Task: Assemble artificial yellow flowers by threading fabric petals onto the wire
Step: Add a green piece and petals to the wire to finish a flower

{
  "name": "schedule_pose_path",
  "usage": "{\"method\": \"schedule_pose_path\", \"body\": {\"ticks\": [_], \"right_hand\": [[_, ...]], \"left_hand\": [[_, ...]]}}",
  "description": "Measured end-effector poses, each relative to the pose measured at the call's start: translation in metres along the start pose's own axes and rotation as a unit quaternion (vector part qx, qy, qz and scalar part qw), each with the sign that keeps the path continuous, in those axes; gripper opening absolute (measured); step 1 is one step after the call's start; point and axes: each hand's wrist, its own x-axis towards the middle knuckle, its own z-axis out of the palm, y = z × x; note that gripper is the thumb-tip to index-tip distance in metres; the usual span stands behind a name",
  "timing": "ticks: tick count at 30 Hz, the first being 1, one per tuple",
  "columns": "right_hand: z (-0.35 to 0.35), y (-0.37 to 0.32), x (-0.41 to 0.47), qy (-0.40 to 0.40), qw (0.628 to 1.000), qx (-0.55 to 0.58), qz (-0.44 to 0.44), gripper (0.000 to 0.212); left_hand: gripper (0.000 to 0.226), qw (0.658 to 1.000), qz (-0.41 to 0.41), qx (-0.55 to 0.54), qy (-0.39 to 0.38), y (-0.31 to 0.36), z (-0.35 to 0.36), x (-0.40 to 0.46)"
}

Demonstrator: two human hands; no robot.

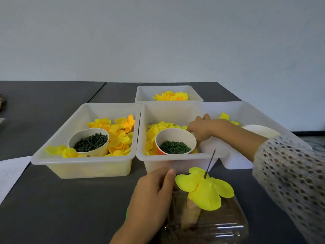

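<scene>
Reaching across from the right, the right hand [202, 128] dips into the middle bin [175, 156], its fingers bent down among the loose yellow petals [154, 131] just behind the paper cup [175, 142] of dark green ring-shaped pieces; whether it has pinched a petal cannot be told, since the fingertips are hidden behind the cup rim and the hand itself. Its forearm wears a pale open-knit sleeve [288, 173] and passes over the right bin [246, 110]. Nearer the camera, the left hand [154, 192] is curled, thumb raised, beside a clear plastic container [211, 228]; its fingers fold around something under the flower, but what exactly they grip is covered by the petals. A yellow fabric flower layer [205, 189] sits threaded on the dark wire [210, 163], which pokes up through its centre and tilts toward the right, above a tan cone-like stand [191, 213] inside the container. The left bin [84, 161] holds more petals and a white cup [88, 141] of dark green stick-shaped parts. A far bin [168, 92] holds finished yellow blooms [171, 96]. A printed sheet [10, 173] lies at the left edge of the dark table [70, 208]; its lines of text are too blurred to read, and no brand or label is legible anywhere.
</scene>
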Motion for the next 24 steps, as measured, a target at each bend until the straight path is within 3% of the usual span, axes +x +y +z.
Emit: {"method": "schedule_pose_path", "body": {"ticks": [2,7,11,14,18,21,24], "right_hand": [[0.007,-0.002,0.009,0.016,0.999,-0.031,-0.017,0.022],[0.018,-0.004,0.013,0.062,0.997,-0.026,-0.036,0.017],[0.03,-0.01,0.017,0.088,0.994,-0.054,-0.038,0.043],[0.029,-0.014,0.018,0.099,0.994,-0.038,-0.038,0.022],[0.017,-0.009,0.01,0.183,0.982,-0.022,-0.037,0.012],[0.001,0.006,-0.003,0.231,0.972,0.044,-0.021,0.013],[-0.016,0.024,-0.022,0.259,0.944,0.204,-0.03,0.018]], "left_hand": [[0.034,1.0,-0.007,0.006,-0.003,-0.004,0.001,0.001],[0.029,0.999,-0.033,-0.009,-0.004,-0.005,0.004,0.003],[0.026,0.999,-0.046,0.005,-0.007,-0.005,0.005,0.002],[0.026,0.999,-0.047,0.009,-0.004,-0.003,0.004,0.001],[0.027,0.998,-0.058,0.031,0.002,-0.004,0.004,-0.001],[0.027,0.998,-0.056,0.038,0.003,-0.005,0.004,0.0],[0.032,0.999,-0.04,0.033,0.006,-0.005,0.004,0.001]]}}
